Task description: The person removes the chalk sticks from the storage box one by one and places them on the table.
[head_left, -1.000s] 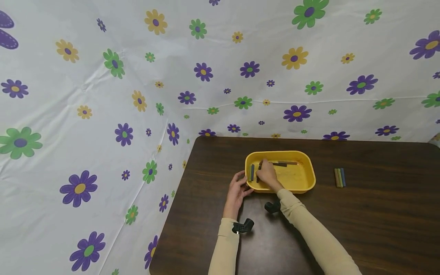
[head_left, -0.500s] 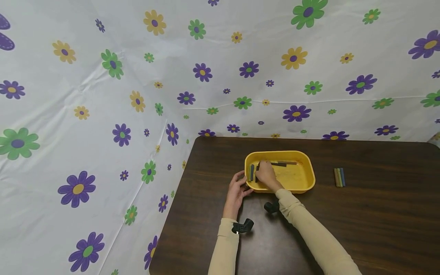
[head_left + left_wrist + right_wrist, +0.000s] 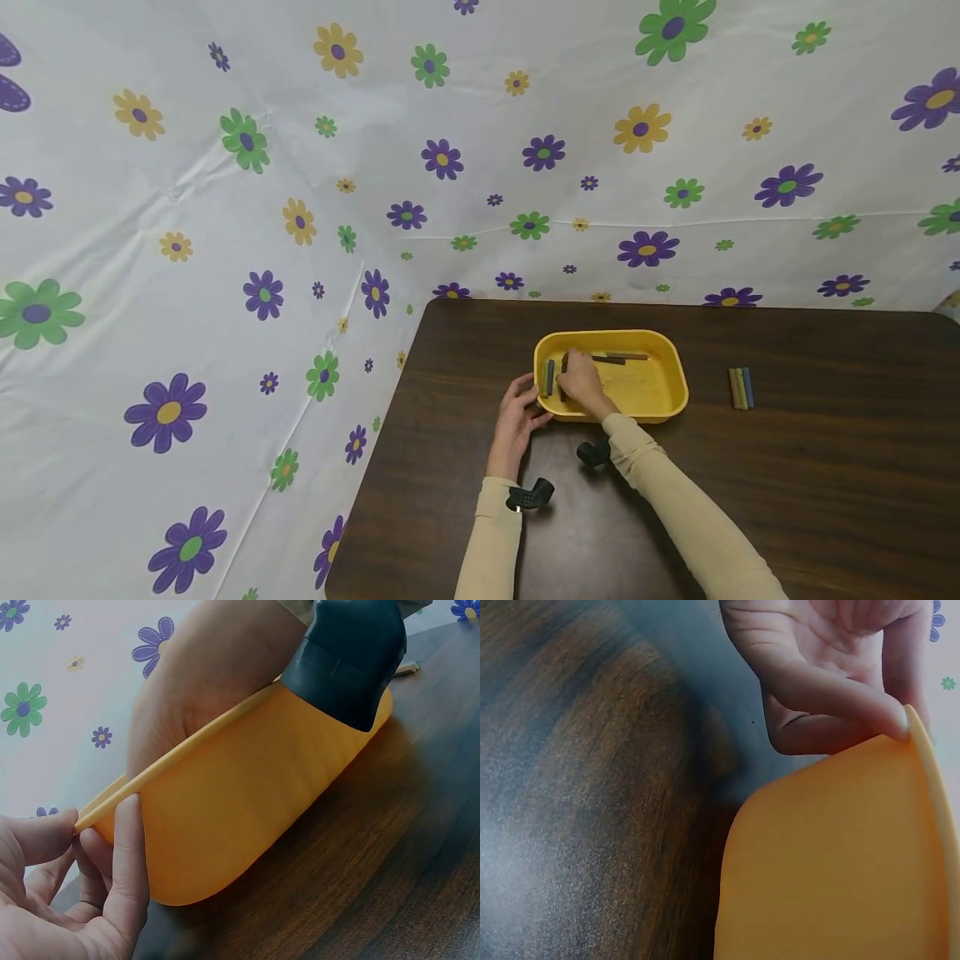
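In the head view a yellow tray (image 3: pixel 664 408) stands on the table. My left hand (image 3: pixel 516 421) pinches its rim at the near left corner, thumb above and fingers against the outer wall in the left wrist view. My right hand (image 3: pixel 581 382) reaches down into the tray's left part, fingers curled at a dark chalk stick (image 3: pixel 564 392) standing lengthwise there; the hand covers part of it. A blue chalk stick (image 3: pixel 551 377) and a greenish chalk stick (image 3: pixel 545 379) lie beside it along the left wall. The right fingertips are hidden behind the tray wall in the left wrist view.
A black stick (image 3: pixel 609 360) and a brown stick (image 3: pixel 633 357) lie along the tray's far side. Right of the tray, brown, yellow-green and blue sticks (image 3: pixel 741 388) lie side by side on the dark wooden table (image 3: pixel 840 450). Flower-printed sheeting (image 3: pixel 480 108) hangs behind and left.
The dark chalk stick at my right fingers has turned slightly, now more parallel to the left wall. My right hand has shifted very little; my left hand stays on the rim.
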Motion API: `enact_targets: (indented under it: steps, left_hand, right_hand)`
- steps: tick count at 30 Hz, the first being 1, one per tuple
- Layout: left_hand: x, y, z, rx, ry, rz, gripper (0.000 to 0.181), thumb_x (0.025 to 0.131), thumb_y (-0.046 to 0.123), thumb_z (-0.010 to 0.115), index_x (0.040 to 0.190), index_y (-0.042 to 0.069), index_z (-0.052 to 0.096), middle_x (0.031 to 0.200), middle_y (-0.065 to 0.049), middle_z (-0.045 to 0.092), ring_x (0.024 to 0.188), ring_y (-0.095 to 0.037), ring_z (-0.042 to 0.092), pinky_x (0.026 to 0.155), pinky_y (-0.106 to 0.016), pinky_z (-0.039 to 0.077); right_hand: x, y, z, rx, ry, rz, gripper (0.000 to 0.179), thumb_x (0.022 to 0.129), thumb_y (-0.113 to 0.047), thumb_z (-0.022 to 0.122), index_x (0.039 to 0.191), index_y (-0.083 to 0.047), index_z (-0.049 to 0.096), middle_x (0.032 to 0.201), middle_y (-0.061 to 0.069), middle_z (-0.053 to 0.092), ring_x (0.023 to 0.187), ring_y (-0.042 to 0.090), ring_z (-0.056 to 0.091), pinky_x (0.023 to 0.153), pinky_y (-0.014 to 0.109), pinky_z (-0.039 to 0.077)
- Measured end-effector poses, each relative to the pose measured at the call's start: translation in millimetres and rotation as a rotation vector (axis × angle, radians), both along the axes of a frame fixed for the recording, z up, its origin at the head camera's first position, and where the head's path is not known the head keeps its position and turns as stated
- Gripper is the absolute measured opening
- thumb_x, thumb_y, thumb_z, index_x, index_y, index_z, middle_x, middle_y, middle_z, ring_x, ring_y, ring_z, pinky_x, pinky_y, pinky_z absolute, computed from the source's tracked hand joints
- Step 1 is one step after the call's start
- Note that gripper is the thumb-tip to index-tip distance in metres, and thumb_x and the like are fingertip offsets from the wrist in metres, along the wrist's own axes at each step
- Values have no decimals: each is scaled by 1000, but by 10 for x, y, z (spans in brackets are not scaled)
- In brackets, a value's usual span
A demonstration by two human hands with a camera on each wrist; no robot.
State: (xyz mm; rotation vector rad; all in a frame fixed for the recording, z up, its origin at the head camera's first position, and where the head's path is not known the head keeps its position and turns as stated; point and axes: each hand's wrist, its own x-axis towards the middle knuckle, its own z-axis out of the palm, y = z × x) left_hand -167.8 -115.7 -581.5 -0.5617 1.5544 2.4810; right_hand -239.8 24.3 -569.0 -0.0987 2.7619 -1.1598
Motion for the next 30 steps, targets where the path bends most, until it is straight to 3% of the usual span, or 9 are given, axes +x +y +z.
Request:
enact_targets:
  steps: [8,14,18,24,30]
  left_hand:
    - [7,2,-12,2,-3,1,35,104,14,62,138,6,59,123,-23,65,85,-19,69,65,-29,58]
    - [8,-1,0,10,12,3,35,105,13,61,139,7,58,123,-24,64,84,-18,68,64,-28,58]
    - [12,-1,1,15,19,0,36,106,13,60,141,6,57,125,-25,63,83,-17,68,64,-27,58]
    - [16,4,3,21,12,0,36,106,13,60,141,7,57,126,-26,63,83,-17,68,64,-27,57]
    - [22,0,-5,19,10,1,37,105,14,61,142,7,57,129,-27,62,84,-17,68,65,-28,58]
  right_hand:
    - [-17,63,-1,-179,1,-14,31,89,5,65,119,15,62,109,31,68,96,41,67,82,49,55]
    - [-19,135,50,-299,-49,-17,35,93,3,62,127,13,64,119,30,68,107,42,67,90,52,54]
    - [-4,191,100,-349,-70,-17,36,95,3,61,129,13,63,120,31,67,107,43,66,89,51,55]
    - [6,290,154,-503,-206,-45,40,99,3,61,138,12,57,124,33,62,95,38,69,77,43,61]
    - [10,390,182,-639,-292,-72,44,102,2,59,144,8,50,124,30,60,86,25,69,79,44,60]
